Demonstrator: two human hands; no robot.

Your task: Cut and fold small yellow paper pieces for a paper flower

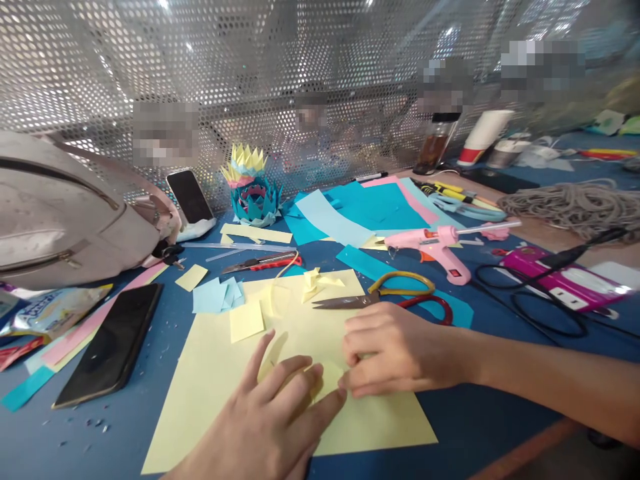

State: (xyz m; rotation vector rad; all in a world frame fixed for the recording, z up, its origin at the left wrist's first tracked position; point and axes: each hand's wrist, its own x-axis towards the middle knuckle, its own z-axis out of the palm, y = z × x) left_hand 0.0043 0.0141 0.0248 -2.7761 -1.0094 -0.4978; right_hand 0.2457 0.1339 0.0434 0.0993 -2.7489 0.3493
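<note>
My left hand is over a large pale yellow sheet. One finger is raised and the others are bent around a small yellow paper piece. Against the piece's right side, my right hand has its fingers curled in a pinch, their tips meeting the left hand's. Much of the piece is hidden by the fingers. Just beyond the hands lie scissors with yellow and red handles. Yellow paper squares, blue squares and a folded yellow bit rest near the sheet's far edge.
A pink glue gun with a cable lies right, near a purple power strip. A red cutter lies beyond the sheet. Left are a black phone and a bag. A folded-paper model stands at the back.
</note>
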